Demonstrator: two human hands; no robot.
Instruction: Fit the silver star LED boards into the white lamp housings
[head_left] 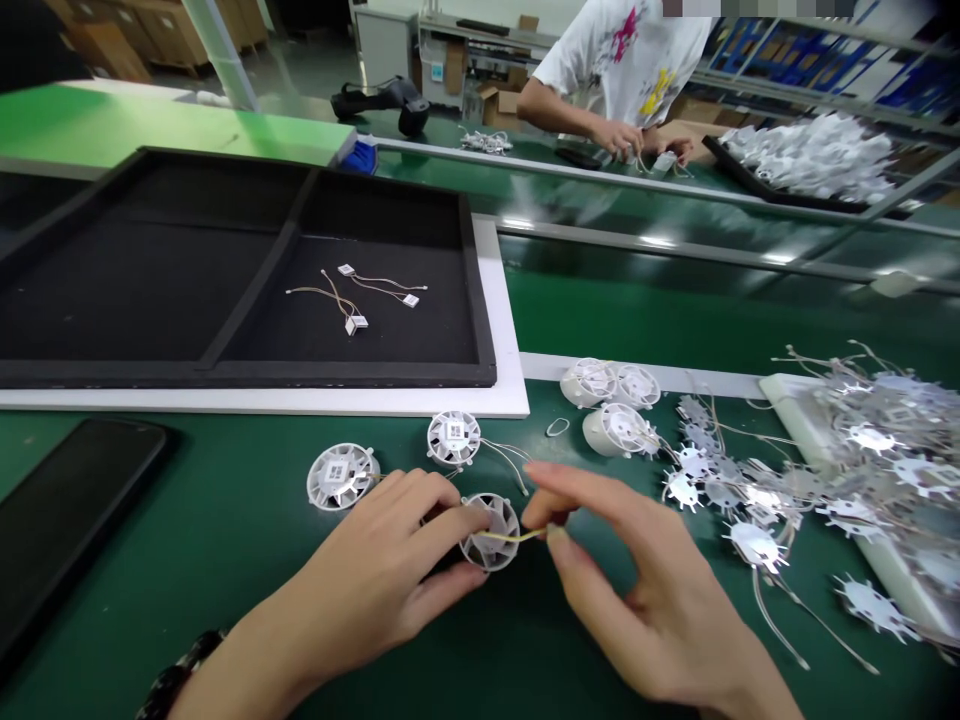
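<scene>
My left hand (382, 570) grips a small white finned plastic housing (491, 532) on the green table, fingers wrapped round its left side. My right hand (637, 580) pinches a thin yellowish wire (514, 537) that runs out of the housing toward the right. Two similar white housings with a square chip in the middle lie just behind: one (341, 476) to the left and one (454, 438) with thin leads trailing right.
A large black foam tray (247, 300) with three small wired chips (356, 322) lies at the back left. Three white cup-shaped housings (615, 405) and a heap of silver star-shaped plates (825, 470) lie right. A dark phone (67, 500) is left. Another person (622, 70) works across the conveyor.
</scene>
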